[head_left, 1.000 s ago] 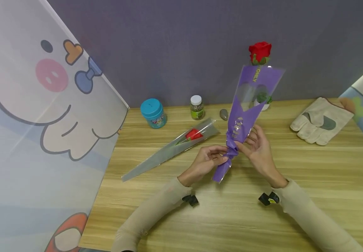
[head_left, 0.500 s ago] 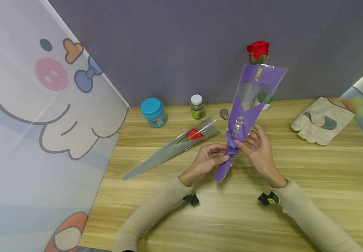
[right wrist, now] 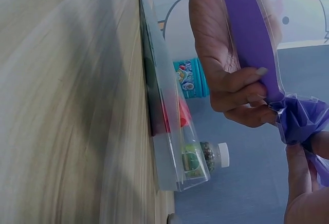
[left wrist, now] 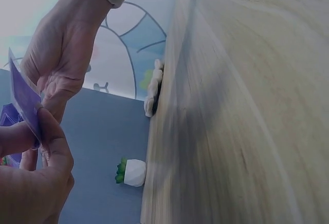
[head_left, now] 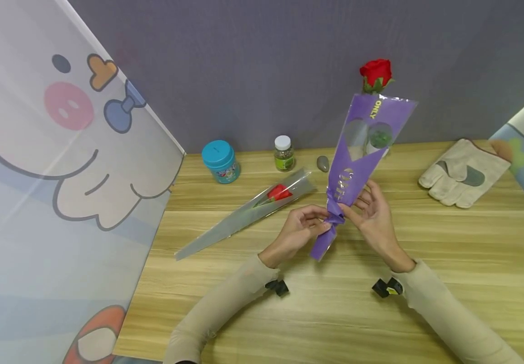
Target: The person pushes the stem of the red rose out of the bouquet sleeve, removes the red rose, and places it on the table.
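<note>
A purple-and-clear flower sleeve (head_left: 357,169) leans up and to the right, held above the table, with a red rose (head_left: 376,74) sticking out of its top. Its lower part is gathered into a crumpled neck with a flat purple tail (right wrist: 252,34) below. My left hand (head_left: 295,232) pinches the sleeve just under the gathered neck, between thumb and fingers. At the neck, my right hand (head_left: 375,217) pinches from the right side. In the left wrist view, thumb and fingers press on the purple film (left wrist: 24,98). The rose's stem is mostly hidden by the sleeve.
A second rose in a clear sleeve (head_left: 243,217) lies on the table to the left. Behind it stand a blue-lidded tub (head_left: 221,162), a white-capped jar (head_left: 284,153) and a grey stone (head_left: 323,163). A small potted plant (left wrist: 134,172) stands at the back; a work glove (head_left: 464,174) lies right.
The sleeve and rose have turned very slightly, the sleeve's top edge shifting a little to the right. Both hands keep their hold at the neck.
</note>
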The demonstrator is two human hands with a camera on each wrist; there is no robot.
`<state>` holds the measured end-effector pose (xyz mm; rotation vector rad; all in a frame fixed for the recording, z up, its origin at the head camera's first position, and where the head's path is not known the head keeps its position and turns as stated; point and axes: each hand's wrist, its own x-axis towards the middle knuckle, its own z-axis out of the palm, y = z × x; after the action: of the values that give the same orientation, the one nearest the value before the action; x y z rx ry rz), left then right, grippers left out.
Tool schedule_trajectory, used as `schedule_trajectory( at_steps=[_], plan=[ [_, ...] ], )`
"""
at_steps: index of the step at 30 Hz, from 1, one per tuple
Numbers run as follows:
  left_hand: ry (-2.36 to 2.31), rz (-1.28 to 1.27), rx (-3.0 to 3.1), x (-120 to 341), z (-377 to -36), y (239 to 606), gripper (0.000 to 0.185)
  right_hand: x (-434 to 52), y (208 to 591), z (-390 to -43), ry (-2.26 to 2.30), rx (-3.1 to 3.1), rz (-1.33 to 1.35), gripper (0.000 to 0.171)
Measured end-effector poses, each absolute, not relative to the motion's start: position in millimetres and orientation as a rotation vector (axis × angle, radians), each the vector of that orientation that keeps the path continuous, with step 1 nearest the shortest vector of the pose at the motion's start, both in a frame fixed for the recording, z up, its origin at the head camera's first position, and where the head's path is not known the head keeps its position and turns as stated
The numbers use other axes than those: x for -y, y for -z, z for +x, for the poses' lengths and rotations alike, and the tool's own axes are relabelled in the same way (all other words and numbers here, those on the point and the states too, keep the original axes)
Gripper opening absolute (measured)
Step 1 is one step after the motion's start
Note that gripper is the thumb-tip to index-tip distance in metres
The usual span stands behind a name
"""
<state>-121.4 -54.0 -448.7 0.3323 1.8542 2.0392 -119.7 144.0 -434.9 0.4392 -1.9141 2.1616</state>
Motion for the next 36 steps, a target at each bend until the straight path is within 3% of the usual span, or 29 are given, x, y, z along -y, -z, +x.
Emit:
schedule_trajectory(
  at_steps=[18,36],
  plan=[
    [-1.945,0.524,-1.952,61,-117,458,0.028,-149,433,-124,-2.267,1.851,0.337,0.075],
    [-1.750,0.548,-1.982,73,-112,457,0.029,-174,409,-132,-2.363,1.537,0.280,0.070]
  ],
)
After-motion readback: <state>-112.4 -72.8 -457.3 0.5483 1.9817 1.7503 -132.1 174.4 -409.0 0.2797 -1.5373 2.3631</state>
